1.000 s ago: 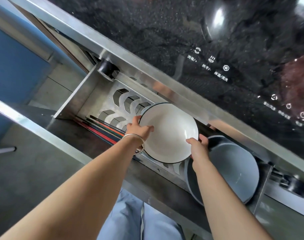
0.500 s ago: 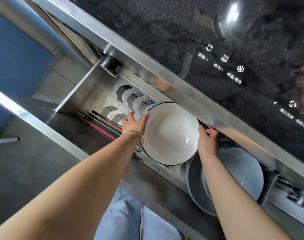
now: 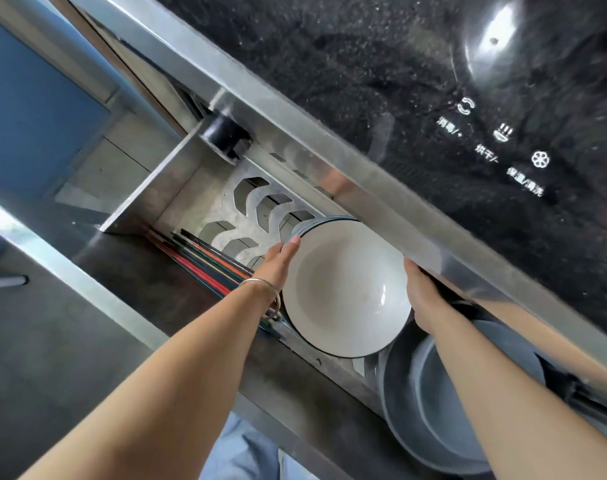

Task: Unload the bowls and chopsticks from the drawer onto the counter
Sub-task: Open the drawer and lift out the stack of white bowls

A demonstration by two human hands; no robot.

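**White bowl held at the mouth of the drawer, tight under the table edge**

A white bowl [image 3: 345, 289] with a dark rim is gripped from both sides over the open drawer [image 3: 205, 199], its far rim close beneath the steel edge of the black table [image 3: 364, 64]. The left hand [image 3: 278, 265] is pressed flat against the bowl's left rim, fingers extended; the right hand [image 3: 421, 296] is wrapped around the right rim, its fingertips hidden behind the bowl and the steel edge. A thin bangle [image 3: 262, 289] is worn on the left wrist.

The bowl appears to be raised off the slotted steel rack [image 3: 257, 206], though whether its underside is fully clear cannot be told. Two grey bowls [image 3: 430, 403], nested, are seen at the drawer's right end, partly under the right forearm. Coloured chopsticks [image 3: 205, 265] are laid along the drawer's near-left edge, just beside the left wrist.

Several risks are judged from this position. The far rim could be knocked against the steel edge if the bowl is lifted straight up rather than drawn toward the person first. The hold is by side pressure alone, on a smooth glazed surface, so a slip could send the bowl down onto the rack or the grey bowls. The bangle could be caught on the chopsticks or the rack, and the right forearm could be dragged across the grey bowls.
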